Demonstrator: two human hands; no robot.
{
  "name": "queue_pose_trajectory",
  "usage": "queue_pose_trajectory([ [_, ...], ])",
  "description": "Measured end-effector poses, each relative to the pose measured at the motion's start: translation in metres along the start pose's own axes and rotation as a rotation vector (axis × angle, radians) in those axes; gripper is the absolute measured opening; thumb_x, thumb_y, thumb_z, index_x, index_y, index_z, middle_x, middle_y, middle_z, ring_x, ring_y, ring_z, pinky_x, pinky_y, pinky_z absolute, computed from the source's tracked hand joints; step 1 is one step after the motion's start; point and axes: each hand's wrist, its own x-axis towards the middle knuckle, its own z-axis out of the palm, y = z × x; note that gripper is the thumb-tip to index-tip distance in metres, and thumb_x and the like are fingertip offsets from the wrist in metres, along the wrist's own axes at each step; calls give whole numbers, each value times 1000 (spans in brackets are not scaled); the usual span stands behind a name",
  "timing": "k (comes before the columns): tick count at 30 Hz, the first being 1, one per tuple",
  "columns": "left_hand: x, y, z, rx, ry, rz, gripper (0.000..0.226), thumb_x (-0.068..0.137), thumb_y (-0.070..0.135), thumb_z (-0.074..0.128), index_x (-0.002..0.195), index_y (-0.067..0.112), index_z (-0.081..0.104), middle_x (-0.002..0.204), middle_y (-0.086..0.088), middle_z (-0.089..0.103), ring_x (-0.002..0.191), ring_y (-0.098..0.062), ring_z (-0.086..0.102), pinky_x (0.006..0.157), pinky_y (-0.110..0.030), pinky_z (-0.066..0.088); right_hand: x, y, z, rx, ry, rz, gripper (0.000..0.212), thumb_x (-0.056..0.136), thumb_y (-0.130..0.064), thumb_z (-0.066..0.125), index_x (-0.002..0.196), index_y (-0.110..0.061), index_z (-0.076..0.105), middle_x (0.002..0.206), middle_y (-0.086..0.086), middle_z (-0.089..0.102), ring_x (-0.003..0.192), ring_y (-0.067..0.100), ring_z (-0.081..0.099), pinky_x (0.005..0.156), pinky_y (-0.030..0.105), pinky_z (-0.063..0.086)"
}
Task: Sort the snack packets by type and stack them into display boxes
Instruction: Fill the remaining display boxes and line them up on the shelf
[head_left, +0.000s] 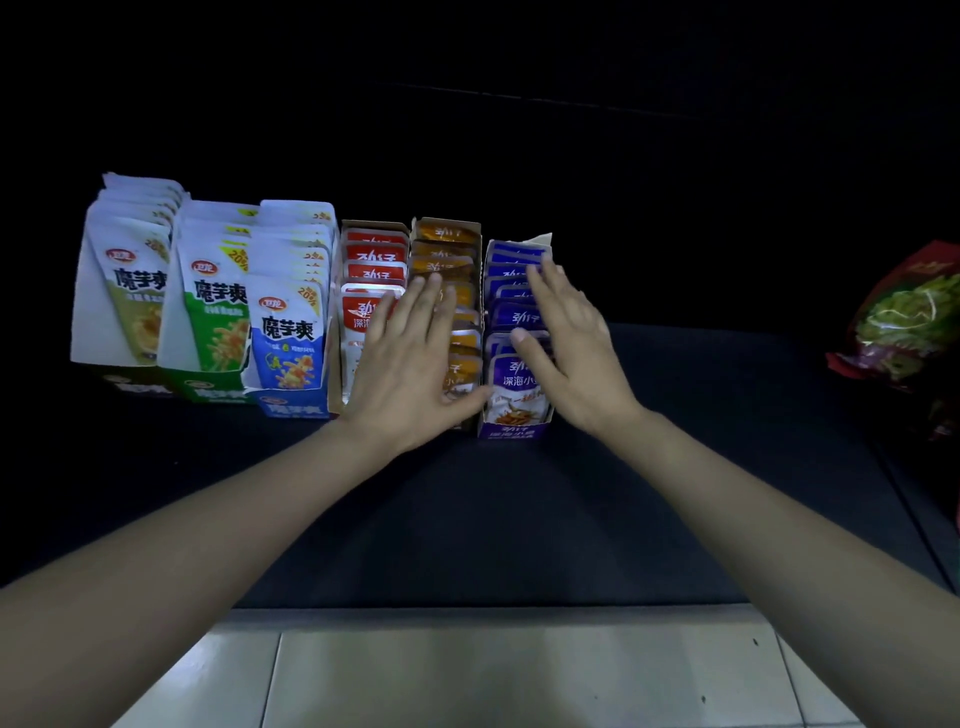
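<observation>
Six display boxes (291, 409) stand abreast, three large and three small.

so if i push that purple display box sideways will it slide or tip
Probably slides: the purple display box is long and packed with purple packets, so it sits weighted. Its thin card walls look bendy and may bow under a push. Being narrow, it could tip if pushed high.

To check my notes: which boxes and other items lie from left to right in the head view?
Olive cardboard box, green cardboard box, blue cardboard box, red cardboard box, orange cardboard box, purple cardboard box, red-and-green plastic bag.
</observation>
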Motion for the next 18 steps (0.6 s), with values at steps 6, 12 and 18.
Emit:
queue_pose_trajectory([
  [6, 7, -5, 2, -60, -58, 26, 88, 87, 68, 42, 153, 11, 23, 160, -10, 19, 149, -23, 13, 121, -39, 3, 3, -9, 14, -277, -132, 20, 82, 91, -67, 22, 154, -14, 21, 162, 5, 17, 150, 18, 10, 122, 40, 7],
  [12, 14, -10, 5, -203, -85, 63, 79, 92, 52, 54, 153, 15, 22, 160, -5, 22, 148, -20, 15, 119, -32, 8, 7, -2, 12, -91, -174, -20, 59, 100, -39, 47, 152, -16, 28, 160, 0, 23, 149, 12, 11, 120, 31, 11],
  [18, 15, -11, 5, -206, -95, 72, 80, 91, 53, 54, 153, 15, 22, 160, -6, 21, 149, -21, 14, 119, -34, 9, 5, 0, 13, -169, -147, -29, 64, 100, -50, 38, 154, -20, 23, 162, 0, 15, 150, 12, 6, 122, 35, 7],
])
